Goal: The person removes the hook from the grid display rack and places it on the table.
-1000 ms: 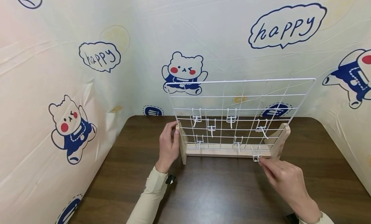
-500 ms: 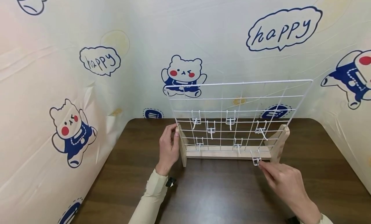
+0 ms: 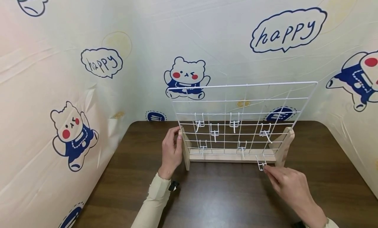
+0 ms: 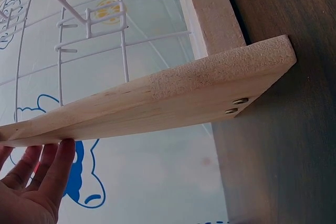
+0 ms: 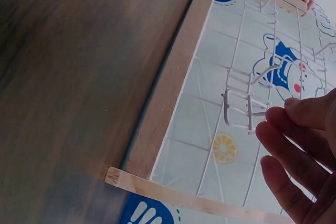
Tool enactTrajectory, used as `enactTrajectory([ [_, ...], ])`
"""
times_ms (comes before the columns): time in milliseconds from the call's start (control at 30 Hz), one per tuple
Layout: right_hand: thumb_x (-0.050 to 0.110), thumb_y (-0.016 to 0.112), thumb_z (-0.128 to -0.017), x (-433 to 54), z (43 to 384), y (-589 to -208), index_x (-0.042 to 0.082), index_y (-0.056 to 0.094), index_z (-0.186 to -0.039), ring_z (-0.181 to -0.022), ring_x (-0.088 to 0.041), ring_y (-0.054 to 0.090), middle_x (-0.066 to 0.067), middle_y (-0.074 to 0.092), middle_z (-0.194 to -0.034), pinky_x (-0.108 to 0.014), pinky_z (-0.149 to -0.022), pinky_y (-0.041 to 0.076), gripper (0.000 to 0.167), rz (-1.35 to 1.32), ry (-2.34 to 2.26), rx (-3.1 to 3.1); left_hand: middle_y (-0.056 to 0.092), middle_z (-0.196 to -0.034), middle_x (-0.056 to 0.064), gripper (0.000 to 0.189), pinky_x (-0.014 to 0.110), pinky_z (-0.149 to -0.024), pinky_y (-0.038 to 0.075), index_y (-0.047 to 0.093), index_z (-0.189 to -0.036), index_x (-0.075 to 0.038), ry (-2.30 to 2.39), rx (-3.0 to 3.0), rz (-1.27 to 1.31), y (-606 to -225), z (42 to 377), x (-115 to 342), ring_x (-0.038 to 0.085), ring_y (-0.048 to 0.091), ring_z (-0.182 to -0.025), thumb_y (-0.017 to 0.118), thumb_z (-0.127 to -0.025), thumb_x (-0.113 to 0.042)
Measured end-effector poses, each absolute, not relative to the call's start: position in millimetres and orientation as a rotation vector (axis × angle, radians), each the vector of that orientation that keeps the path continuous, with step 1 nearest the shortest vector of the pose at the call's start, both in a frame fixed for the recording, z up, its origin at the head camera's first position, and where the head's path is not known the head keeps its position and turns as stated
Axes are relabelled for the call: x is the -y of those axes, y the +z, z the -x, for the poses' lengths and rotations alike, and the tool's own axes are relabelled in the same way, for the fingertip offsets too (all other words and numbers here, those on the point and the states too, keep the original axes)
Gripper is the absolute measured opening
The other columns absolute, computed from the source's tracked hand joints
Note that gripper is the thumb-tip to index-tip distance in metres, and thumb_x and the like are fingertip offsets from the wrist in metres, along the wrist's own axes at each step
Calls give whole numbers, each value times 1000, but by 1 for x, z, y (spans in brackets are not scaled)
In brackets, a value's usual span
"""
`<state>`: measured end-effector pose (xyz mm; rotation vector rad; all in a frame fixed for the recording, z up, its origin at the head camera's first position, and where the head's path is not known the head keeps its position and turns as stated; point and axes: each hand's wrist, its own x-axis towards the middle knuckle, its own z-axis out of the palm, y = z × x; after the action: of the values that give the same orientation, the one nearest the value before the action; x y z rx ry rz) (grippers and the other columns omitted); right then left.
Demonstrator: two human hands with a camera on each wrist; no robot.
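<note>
A white wire grid rack (image 3: 243,85) stands on a pale wooden base (image 3: 227,157). Its left wooden side support (image 4: 184,98) is held near its upper end by my left hand (image 3: 172,152), fingertips against the wood in the left wrist view. Low at the rack's right front, my right hand (image 3: 290,185) pinches a white wire hook (image 3: 261,163) by its prong between thumb and fingertips. That hook (image 5: 238,109) has a rectangular frame facing the grid; whether it touches a wire cannot be told. Several similar hooks (image 3: 234,123) hang on the grid.
The rack stands on a dark brown wooden table (image 3: 218,195). A pale printed curtain (image 3: 141,44) with cartoon bears surrounds the table at the back and sides. The right wooden side support (image 3: 284,147) rises just behind my right hand.
The pinched hook has moved slightly lower relative to the rack's base, together with my right hand. My left hand stays at the left support. The head view has shifted slightly.
</note>
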<state>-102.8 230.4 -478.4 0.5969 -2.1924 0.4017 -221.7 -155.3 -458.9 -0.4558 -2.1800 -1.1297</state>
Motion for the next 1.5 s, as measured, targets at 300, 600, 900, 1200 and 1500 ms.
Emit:
enactTrajectory([
  [300, 43, 41, -111, -231, 104, -486, 17, 80, -86, -52, -17, 66, 7, 73, -66, -34, -44, 45, 53, -611, 408, 2170, 69, -120, 12, 28, 39, -72, 64, 64, -130, -2, -1131, 2181, 459, -458, 221, 155, 23, 68, -102, 53, -106, -12],
  [600, 44, 36, -112, -233, 107, -489, 18, 79, -86, -55, -16, 68, 5, 76, -69, -34, -43, 46, 57, -611, 359, 2203, 69, -120, 11, 28, 38, -71, 64, 64, -130, -1, -1137, 2172, 472, -455, 224, 154, 22, 68, -101, 52, -107, -12],
  [900, 45, 34, -112, -232, 106, -491, 19, 78, -82, -50, -16, 65, 7, 72, -64, -35, -40, 41, 59, -606, 353, 2228, 69, -120, 11, 27, 37, -70, 63, 64, -130, -5, -1133, 2176, 456, -458, 223, 155, 22, 68, -101, 52, -106, -11],
  [1200, 44, 27, -112, -234, 105, -495, 21, 74, -82, -48, -16, 61, 9, 69, -64, -35, -39, 38, 60, -606, 329, 2299, 69, -122, 11, 28, 37, -72, 64, 63, -131, -4, -1147, 2180, 465, -458, 221, 154, 22, 68, -102, 52, -106, -11],
  [1500, 12, 75, -73, -237, 105, -495, 23, 67, -76, -44, -19, 55, 9, 62, -59, -33, -38, 32, 15, -597, 290, 2354, 69, -123, 11, 28, 38, -73, 64, 63, -132, -4, -1145, 2185, 459, -459, 221, 156, 23, 68, -103, 52, -107, -12],
])
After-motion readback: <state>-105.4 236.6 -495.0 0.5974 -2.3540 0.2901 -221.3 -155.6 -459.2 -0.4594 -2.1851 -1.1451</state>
